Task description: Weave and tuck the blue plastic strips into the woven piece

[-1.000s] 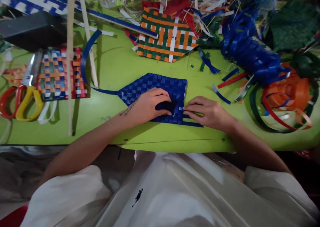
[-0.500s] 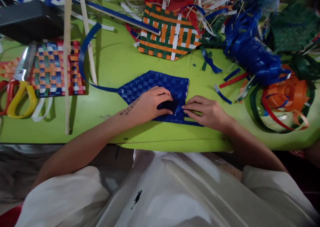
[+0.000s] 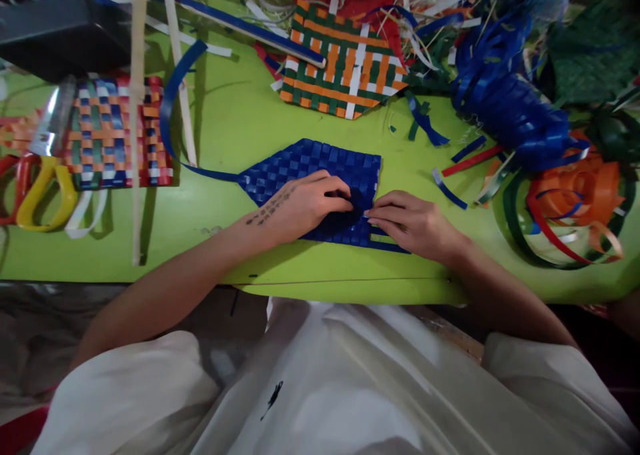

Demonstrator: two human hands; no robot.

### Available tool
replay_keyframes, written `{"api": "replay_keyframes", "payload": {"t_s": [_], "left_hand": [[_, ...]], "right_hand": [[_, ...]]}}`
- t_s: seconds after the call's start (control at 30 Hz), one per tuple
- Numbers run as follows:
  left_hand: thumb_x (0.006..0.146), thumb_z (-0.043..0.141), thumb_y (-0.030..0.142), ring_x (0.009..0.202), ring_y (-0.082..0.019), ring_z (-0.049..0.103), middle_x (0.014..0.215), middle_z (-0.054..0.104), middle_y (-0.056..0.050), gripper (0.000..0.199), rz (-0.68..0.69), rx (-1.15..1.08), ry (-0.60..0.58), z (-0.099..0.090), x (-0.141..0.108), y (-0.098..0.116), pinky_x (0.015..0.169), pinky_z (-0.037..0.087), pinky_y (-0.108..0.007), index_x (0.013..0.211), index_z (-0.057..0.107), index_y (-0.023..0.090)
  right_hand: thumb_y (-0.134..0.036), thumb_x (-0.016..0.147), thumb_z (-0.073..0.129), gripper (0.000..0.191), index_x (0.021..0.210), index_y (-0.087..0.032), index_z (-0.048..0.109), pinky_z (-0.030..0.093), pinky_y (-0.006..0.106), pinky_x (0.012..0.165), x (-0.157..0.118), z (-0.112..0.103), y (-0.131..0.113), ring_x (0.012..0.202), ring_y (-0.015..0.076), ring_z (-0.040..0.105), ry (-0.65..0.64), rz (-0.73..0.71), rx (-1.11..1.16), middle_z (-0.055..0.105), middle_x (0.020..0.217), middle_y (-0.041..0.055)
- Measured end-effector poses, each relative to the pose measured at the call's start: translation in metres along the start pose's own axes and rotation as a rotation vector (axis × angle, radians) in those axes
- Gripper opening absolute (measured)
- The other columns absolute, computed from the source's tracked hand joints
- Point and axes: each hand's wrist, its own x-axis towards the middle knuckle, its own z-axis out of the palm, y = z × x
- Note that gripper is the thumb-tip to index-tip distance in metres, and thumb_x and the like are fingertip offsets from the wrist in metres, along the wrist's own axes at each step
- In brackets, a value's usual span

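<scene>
- Your left hand sits on the blue weave, thumb and fingers parted!
- Your right hand pinches its edge, the weave spreading left of those fingertips!

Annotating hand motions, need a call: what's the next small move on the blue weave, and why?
Probably a light tug rightward with the right hand, bracing with the left hand. The right fingertips are at the blue weave's right edge, near a loose strip end; the left hand lies on top. Their exact grip is unclear.
</scene>
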Motion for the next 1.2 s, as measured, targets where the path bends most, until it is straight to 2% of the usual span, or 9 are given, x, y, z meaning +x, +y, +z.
{"api": "replay_keyframes", "payload": {"t_s": [0.07,0.17,0.23,0.33,0.43,0.73,0.87,1.07,1.2], "left_hand": [[0.115,0.046,0.010,0.121,-0.023,0.072,0.138,0.083,-0.003,0.047,0.045,0.072,-0.067,-0.005,0.006,0.000,0.081,0.054,-0.034,0.129,0.087,0.029],[0.112,0.057,0.010,0.118,-0.023,0.071,0.132,0.084,0.000,0.038,0.081,0.137,-0.164,-0.013,0.021,0.000,0.058,0.033,-0.037,0.122,0.087,0.031],[0.111,0.064,0.012,0.116,-0.024,0.069,0.126,0.084,0.000,0.032,0.103,0.170,-0.253,-0.019,0.033,0.000,0.056,0.025,-0.038,0.118,0.087,0.032],[0.110,0.070,0.015,0.115,-0.026,0.068,0.118,0.082,-0.001,0.024,0.157,0.216,-0.364,-0.024,0.048,0.000,0.056,0.024,-0.038,0.118,0.086,0.032],[0.108,0.073,0.016,0.112,-0.027,0.067,0.114,0.080,-0.003,0.022,0.196,0.218,-0.408,-0.025,0.055,0.000,0.056,0.023,-0.040,0.118,0.085,0.032],[0.105,0.065,0.006,0.105,-0.026,0.067,0.107,0.079,-0.006,0.028,0.205,0.118,-0.292,-0.018,0.052,-0.004,0.057,0.022,-0.040,0.104,0.082,0.029],[0.107,0.062,0.008,0.104,-0.026,0.066,0.105,0.080,-0.005,0.029,0.189,0.049,-0.214,-0.014,0.048,-0.006,0.060,0.025,-0.037,0.101,0.082,0.028],[0.110,0.059,0.009,0.106,-0.023,0.067,0.109,0.082,-0.003,0.028,0.242,0.194,-0.189,-0.012,0.044,-0.006,0.057,0.025,-0.036,0.107,0.082,0.025],[0.109,0.061,0.009,0.106,-0.023,0.068,0.109,0.082,-0.002,0.026,0.254,0.214,-0.178,-0.011,0.044,-0.006,0.054,0.024,-0.035,0.106,0.082,0.026]], "right_hand": [[-0.022,0.113,0.073,0.019,0.121,-0.026,0.089,0.073,0.038,0.090,0.000,0.000,0.001,0.099,0.0229,0.083,0.008,0.003,0.007,0.086,0.112,0.0084],[-0.022,0.111,0.075,0.018,0.121,-0.026,0.090,0.073,0.038,0.092,0.000,0.000,0.002,0.101,0.0233,0.084,0.014,0.001,0.015,0.086,0.113,0.0087],[-0.021,0.111,0.075,0.018,0.120,-0.026,0.090,0.073,0.037,0.093,0.000,0.000,0.002,0.102,0.0235,0.083,0.018,-0.002,0.025,0.086,0.113,0.0087],[-0.020,0.111,0.075,0.017,0.117,-0.026,0.089,0.072,0.037,0.093,0.001,0.000,0.003,0.101,0.0230,0.083,0.025,-0.014,0.040,0.085,0.113,0.0082],[-0.020,0.111,0.075,0.015,0.114,-0.024,0.089,0.072,0.036,0.090,0.001,0.002,0.004,0.099,0.0227,0.082,0.035,-0.034,0.045,0.084,0.112,0.0087],[-0.025,0.110,0.078,0.010,0.113,-0.025,0.088,0.072,0.037,0.092,0.001,0.008,0.005,0.097,0.0233,0.083,0.079,-0.005,0.068,0.087,0.110,0.0069],[-0.025,0.110,0.079,0.010,0.111,-0.025,0.089,0.071,0.035,0.091,0.002,0.007,0.004,0.096,0.0221,0.082,0.078,-0.005,0.068,0.086,0.108,0.0068],[-0.024,0.112,0.076,0.014,0.112,-0.023,0.089,0.071,0.035,0.091,0.002,0.004,0.003,0.100,0.0224,0.083,0.034,-0.027,0.053,0.085,0.111,0.0086],[-0.025,0.114,0.073,0.017,0.114,-0.023,0.090,0.071,0.034,0.093,0.001,0.001,0.001,0.100,0.0220,0.084,-0.002,-0.024,0.033,0.085,0.113,0.0087]]}}
